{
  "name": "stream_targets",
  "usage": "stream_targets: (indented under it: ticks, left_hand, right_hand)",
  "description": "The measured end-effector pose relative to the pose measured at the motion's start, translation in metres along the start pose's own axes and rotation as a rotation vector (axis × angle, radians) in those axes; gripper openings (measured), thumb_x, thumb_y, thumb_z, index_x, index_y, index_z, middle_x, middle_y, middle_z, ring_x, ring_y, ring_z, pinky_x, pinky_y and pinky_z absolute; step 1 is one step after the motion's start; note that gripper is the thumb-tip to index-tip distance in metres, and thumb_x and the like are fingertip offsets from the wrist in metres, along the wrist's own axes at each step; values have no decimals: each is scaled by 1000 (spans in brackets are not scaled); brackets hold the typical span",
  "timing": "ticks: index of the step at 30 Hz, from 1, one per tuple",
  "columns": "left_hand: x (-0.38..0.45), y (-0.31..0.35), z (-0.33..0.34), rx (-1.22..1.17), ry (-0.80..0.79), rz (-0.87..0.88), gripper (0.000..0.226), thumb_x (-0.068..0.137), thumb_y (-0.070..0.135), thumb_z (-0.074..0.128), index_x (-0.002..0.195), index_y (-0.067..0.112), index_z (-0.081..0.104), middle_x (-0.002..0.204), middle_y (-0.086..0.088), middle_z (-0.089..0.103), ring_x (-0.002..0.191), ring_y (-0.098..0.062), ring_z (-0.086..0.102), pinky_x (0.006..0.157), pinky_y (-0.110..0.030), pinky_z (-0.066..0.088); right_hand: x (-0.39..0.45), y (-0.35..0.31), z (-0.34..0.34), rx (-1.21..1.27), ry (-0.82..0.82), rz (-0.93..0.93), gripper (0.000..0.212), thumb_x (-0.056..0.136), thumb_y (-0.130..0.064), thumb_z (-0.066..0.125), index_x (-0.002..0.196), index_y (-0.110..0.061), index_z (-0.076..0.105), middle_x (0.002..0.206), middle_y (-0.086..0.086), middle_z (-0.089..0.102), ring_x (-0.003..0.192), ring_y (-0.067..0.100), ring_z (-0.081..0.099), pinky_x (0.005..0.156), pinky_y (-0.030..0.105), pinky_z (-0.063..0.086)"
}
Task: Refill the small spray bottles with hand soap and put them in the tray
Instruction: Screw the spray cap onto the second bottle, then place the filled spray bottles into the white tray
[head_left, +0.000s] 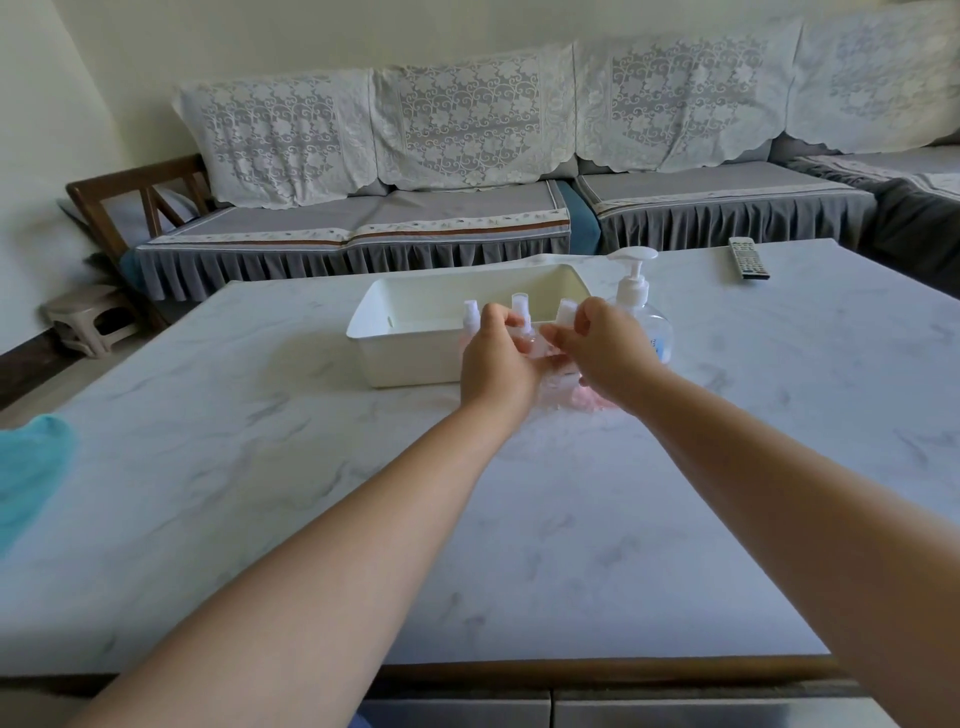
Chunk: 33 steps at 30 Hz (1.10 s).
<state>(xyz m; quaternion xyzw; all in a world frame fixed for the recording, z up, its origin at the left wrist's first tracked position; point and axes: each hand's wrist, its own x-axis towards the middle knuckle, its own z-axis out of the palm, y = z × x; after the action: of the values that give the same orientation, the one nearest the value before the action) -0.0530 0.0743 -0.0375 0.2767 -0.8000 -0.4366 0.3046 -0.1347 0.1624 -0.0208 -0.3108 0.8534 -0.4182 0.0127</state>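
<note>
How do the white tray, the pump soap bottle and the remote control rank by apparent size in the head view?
1. White tray, clearly largest.
2. Pump soap bottle.
3. Remote control, smallest, though it lies farther away, so its true size is unsure.

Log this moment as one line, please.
stage: handling bottles | left hand: on middle spray bottle | right hand: pinching cap | tray: nothing visible inside | soap pump bottle: upright behind right hand

Marble-patterned table (311, 493); grey sofa (363, 228) with lace covers (467, 119) behind; pale wall (52, 104); wooden chair (150, 197) and small stool (88, 317) at left
</note>
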Motion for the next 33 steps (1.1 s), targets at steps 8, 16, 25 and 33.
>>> stream_targets:
  ticks: [8, 16, 25, 33]
  left_hand:
    - [16, -38, -44, 241, 160, -111, 34, 78, 3, 69, 98, 16, 45, 95, -1, 54, 87, -26, 57, 56, -27, 34]
    - [32, -59, -29, 46, -52, -259, 49, 79, 18, 75, 122, 21, 51, 113, -2, 67, 101, -25, 65, 83, -35, 55]
    - [44, -72, -19, 37, -20, -217, 38, 82, 15, 69, 120, 21, 62, 109, -2, 70, 100, -26, 66, 77, -31, 51]
    - [45, -76, -23, 15, -51, -209, 39, 80, 13, 70, 116, 26, 65, 100, -1, 71, 97, -29, 68, 71, -32, 51]
  right_hand:
    - [2, 11, 26, -50, 13, 83, 21, 96, -26, 48, 105, -7, 48, 86, 10, 57, 74, 29, 54, 62, 34, 41]
    - [13, 17, 53, -83, 6, 77, 16, 96, -18, 42, 109, -8, 44, 87, 15, 58, 75, 32, 54, 58, 35, 41]
    - [21, 24, 63, 40, -69, 17, 40, 84, -23, 64, 123, -27, 55, 100, 6, 64, 82, 31, 65, 71, 48, 57]
    - [24, 25, 60, 111, -78, 16, 40, 83, -23, 68, 121, -23, 58, 88, 1, 70, 73, 22, 62, 65, 34, 51]
